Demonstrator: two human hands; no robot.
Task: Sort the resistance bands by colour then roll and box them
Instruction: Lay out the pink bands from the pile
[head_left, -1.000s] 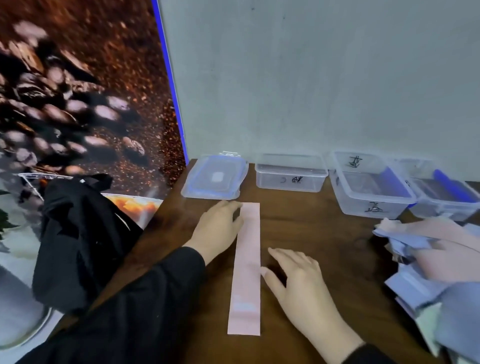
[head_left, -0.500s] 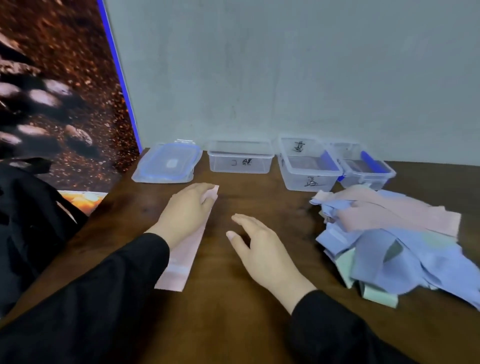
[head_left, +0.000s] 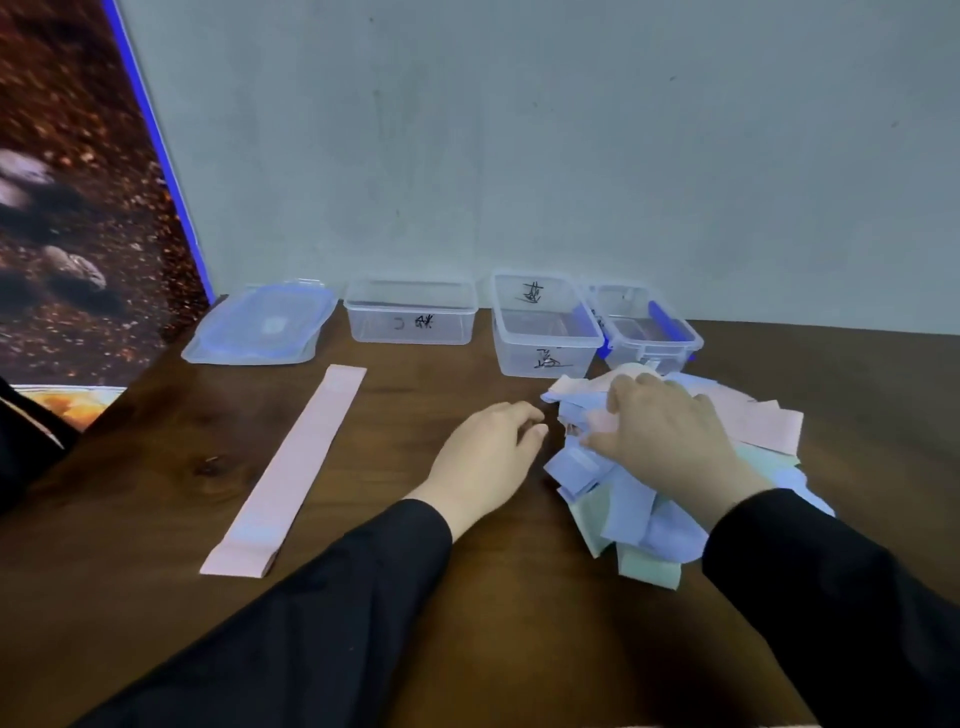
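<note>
On the pile (head_left: 649, 499), the right hand (head_left: 670, 441) grips bands, left hand (head_left: 488, 457) loosely curled beside it: sorting continues, next drawing one band free.

1. A dark brown wooden table (head_left: 156, 493) fills the lower part of the view, its grain showing at the left.
2. A plain pale grey-green wall (head_left: 571, 156) rises behind the table's far edge.
3. At the left stands a large poster (head_left: 67, 208) printed with brown, blurred rounded shapes, tilted and edged by a bright blue strip (head_left: 161, 156).
4. A black cloth (head_left: 21, 441) shows at the far left edge, partly cut off.
</note>
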